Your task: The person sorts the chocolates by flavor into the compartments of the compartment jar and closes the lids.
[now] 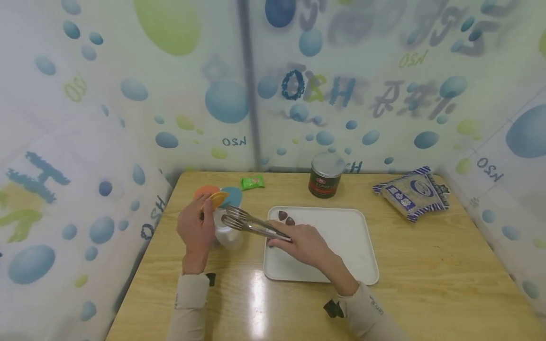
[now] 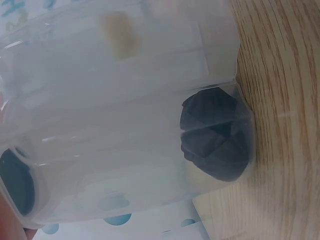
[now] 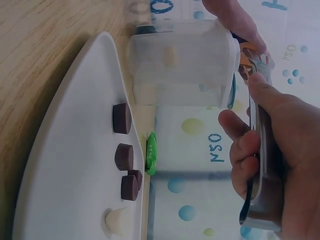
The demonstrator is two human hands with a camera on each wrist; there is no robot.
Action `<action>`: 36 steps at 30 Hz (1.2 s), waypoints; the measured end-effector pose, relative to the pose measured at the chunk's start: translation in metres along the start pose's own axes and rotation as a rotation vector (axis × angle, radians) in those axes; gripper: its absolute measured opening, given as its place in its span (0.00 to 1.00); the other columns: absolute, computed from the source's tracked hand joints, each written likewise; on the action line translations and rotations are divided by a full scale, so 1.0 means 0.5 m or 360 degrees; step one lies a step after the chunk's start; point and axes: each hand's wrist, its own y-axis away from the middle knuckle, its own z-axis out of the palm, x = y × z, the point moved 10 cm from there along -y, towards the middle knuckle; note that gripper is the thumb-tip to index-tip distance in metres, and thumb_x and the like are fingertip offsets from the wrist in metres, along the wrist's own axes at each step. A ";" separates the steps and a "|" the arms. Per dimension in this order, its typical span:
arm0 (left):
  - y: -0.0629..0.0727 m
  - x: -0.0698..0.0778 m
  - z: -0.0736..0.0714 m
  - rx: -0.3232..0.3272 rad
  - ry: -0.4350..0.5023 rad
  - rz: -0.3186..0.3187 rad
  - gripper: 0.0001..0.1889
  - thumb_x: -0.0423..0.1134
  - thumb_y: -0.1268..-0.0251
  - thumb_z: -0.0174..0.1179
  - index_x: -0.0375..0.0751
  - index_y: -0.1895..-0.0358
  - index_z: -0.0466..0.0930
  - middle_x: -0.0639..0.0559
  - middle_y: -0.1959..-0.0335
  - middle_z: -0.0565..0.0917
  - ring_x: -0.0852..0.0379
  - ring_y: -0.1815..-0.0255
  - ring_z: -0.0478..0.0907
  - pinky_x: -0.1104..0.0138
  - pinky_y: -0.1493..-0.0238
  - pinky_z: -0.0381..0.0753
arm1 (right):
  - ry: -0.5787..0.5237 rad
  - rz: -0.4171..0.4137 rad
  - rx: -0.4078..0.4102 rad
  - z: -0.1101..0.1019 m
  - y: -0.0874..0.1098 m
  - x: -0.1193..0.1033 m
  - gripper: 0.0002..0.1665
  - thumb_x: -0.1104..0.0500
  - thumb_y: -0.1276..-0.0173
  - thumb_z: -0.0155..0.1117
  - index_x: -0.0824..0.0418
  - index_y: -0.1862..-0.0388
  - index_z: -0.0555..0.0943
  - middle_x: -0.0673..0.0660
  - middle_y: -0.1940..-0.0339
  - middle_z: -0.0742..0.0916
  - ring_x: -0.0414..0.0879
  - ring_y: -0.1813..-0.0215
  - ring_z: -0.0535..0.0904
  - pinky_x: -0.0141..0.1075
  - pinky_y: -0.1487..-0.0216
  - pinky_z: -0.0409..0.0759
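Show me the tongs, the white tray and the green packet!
Tongs (image 3: 270, 170): right wrist view, on the metal handle.
White tray (image 1: 343, 237): head view, on its bare surface.
Green packet (image 1: 253, 182): head view, on its middle.

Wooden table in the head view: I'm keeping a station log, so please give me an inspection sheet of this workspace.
Surface: wooden table, with a bright reflection on it.
Job's things: clear container with dark pieces visible inside; white tray bearing several dark chunks and a pale piece.
Clutter: green packet, espresso can and striped-edge bag toward the back.
Left hand: holds a yellow-orange lid.
Right hand: grips metal tongs, tips near the lid.
Cables: nothing seen.
Surroundings: pale walls printed with blue and green drops.
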 end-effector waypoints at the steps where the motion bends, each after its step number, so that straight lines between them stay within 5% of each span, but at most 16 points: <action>1: 0.000 0.000 0.000 0.0003 0.0003 0.0001 0.22 0.53 0.24 0.51 0.39 0.52 0.89 0.40 0.56 0.89 0.38 0.60 0.86 0.45 0.60 0.80 | 0.0005 -0.0006 0.0006 0.001 0.003 0.001 0.31 0.39 0.32 0.63 0.43 0.31 0.75 0.41 0.86 0.68 0.35 0.81 0.61 0.28 0.79 0.59; 8: 0.000 0.002 -0.001 0.0030 0.0001 0.0007 0.22 0.53 0.24 0.52 0.39 0.54 0.89 0.40 0.57 0.90 0.38 0.61 0.86 0.46 0.63 0.79 | -0.0055 -0.0020 0.0017 0.004 0.026 0.014 0.33 0.38 0.33 0.65 0.44 0.32 0.74 0.41 0.81 0.78 0.32 0.79 0.66 0.27 0.77 0.65; 16: 0.002 -0.001 0.002 0.0021 -0.0025 0.0015 0.24 0.54 0.24 0.49 0.39 0.55 0.89 0.40 0.57 0.90 0.38 0.61 0.87 0.45 0.64 0.79 | -0.0016 0.0112 -0.0002 0.020 0.081 0.062 0.37 0.33 0.35 0.63 0.42 0.29 0.73 0.38 0.76 0.79 0.31 0.78 0.66 0.27 0.74 0.67; 28: -0.003 -0.008 0.003 0.0014 -0.0038 -0.0044 0.23 0.54 0.25 0.51 0.39 0.54 0.89 0.40 0.61 0.90 0.41 0.70 0.83 0.49 0.73 0.73 | -0.0038 0.0591 -0.0096 0.038 0.192 0.193 0.40 0.28 0.37 0.61 0.41 0.29 0.73 0.38 0.75 0.77 0.33 0.78 0.66 0.29 0.75 0.65; 36: 0.000 -0.006 0.005 0.0017 -0.0008 -0.0019 0.23 0.53 0.25 0.51 0.39 0.54 0.89 0.40 0.58 0.90 0.38 0.62 0.87 0.47 0.67 0.78 | -0.0030 0.0786 -0.0010 0.026 0.248 0.246 0.39 0.31 0.36 0.63 0.45 0.30 0.74 0.43 0.76 0.76 0.37 0.77 0.67 0.32 0.75 0.65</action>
